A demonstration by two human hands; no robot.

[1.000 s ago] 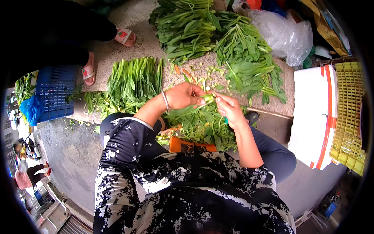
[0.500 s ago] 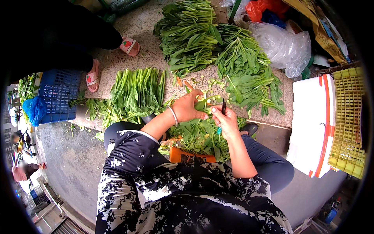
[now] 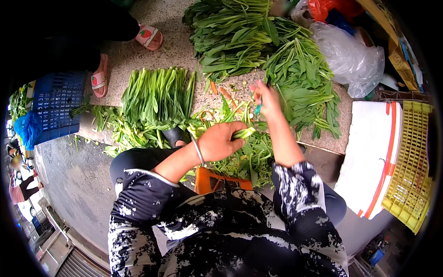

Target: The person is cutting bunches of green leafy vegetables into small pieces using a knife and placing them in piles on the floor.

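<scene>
Left hand point(image 3: 225, 141) grips a slim pale-green stalk point(image 3: 244, 133), likely light, crisp, best held mid-stem; right hand point(image 3: 268, 99), at one-thirty, clasps a teal handle point(image 3: 258, 109).

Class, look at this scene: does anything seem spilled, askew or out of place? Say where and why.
Yes: orange pieces lie on the stone slab right of the neat row of greens, odd for their colour. Leaf scraps also spill over the slab's near edge onto the grey ground, untidy against that tidy row.
</scene>
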